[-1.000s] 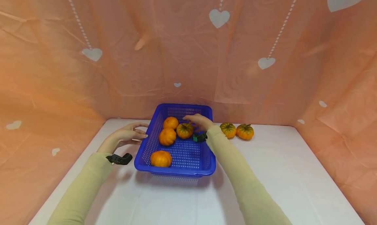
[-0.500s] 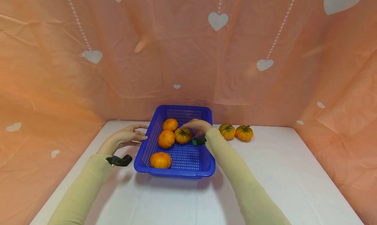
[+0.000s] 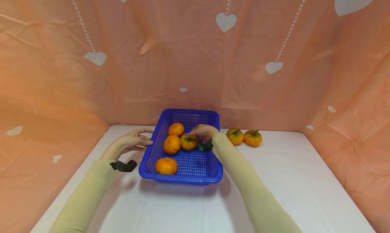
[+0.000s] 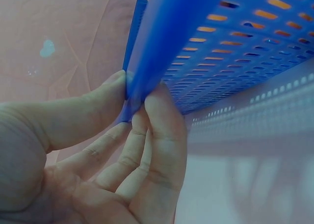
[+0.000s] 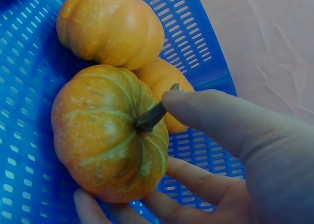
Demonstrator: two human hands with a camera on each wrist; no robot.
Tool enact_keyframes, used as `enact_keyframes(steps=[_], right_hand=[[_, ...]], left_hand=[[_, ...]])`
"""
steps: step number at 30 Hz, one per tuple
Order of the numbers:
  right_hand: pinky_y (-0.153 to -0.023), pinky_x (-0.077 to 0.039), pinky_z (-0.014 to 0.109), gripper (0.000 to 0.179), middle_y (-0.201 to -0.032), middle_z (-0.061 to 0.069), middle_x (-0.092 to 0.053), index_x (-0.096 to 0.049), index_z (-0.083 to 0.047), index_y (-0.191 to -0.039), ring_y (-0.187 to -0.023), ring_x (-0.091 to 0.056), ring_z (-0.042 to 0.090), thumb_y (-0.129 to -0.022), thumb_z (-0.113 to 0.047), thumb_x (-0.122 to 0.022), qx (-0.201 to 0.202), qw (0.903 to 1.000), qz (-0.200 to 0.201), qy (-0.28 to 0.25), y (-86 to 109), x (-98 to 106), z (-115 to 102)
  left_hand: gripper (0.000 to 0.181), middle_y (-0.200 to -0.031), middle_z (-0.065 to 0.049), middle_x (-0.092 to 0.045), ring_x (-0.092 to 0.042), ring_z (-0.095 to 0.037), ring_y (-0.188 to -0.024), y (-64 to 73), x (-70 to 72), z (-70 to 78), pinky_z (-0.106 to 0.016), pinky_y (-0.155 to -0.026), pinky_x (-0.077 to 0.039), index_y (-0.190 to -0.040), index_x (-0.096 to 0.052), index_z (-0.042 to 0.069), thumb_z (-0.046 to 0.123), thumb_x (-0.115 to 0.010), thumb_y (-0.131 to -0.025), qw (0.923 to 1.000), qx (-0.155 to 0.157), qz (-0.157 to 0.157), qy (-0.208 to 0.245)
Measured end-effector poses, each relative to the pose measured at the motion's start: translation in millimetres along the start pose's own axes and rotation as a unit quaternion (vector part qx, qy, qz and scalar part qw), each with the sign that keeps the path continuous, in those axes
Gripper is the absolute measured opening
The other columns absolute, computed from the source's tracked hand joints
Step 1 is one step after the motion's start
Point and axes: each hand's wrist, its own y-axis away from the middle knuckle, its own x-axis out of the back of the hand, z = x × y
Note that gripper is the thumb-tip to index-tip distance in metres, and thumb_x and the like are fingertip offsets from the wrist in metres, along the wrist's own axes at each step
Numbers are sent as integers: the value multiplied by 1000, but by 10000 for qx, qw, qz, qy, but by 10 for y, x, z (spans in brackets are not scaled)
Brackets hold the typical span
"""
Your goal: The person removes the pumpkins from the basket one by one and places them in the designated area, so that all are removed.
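A blue perforated plastic basket (image 3: 182,179) stands mid-table with several small pumpkins in it. My left hand (image 3: 131,142) pinches its left rim, thumb on one side and fingers on the other, as the left wrist view shows. Inside the basket my right hand (image 3: 205,131) grips a green-streaked orange pumpkin (image 5: 98,140). The thumb lies at its dark stem (image 5: 152,117), and the fingers curve round its lower side, partly hidden behind it. Two plainer orange pumpkins, one nearer (image 3: 172,144) and one farther (image 3: 176,129), sit close to its left.
Another orange pumpkin (image 3: 166,166) lies in the basket's front left corner. Right of the basket, two green-topped pumpkins, one left (image 3: 235,136) and one right (image 3: 253,138), sit side by side on the white table (image 3: 289,178). Peach cloth (image 3: 195,57) with hearts hangs behind and along both sides.
My right hand has come down from over the green-streaked pumpkin and closed round it, and that pumpkin has shifted slightly left. My left hand keeps its place on the rim.
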Motion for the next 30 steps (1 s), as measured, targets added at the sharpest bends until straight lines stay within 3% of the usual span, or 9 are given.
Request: enact_keyframes(steps=[18,30], right_hand=[[-90,-49,46,53,-136,9,-52,-64,-10,-126,-122,-47,35,-82,-37,-75,-54,9960,-82,885,40,-27,-6],[-83,-51,40,56,-123,5,-59,-61,-11,-129,-114,-53,31,-79,-32,-78,-120,9932,-304,1118,-1,-33,-14]], left_hand=[[66,-111,-16,-62,-64,-20,-90,-7,-7,4,-37,-84,-53,-145,-25,-3,8,-63,-92,10000,52,56,-5],[64,-112,-18,-61,-65,-21,-90,11,-7,8,-38,-83,-54,-145,-26,-3,7,-62,-92,10000,4,16,-23]])
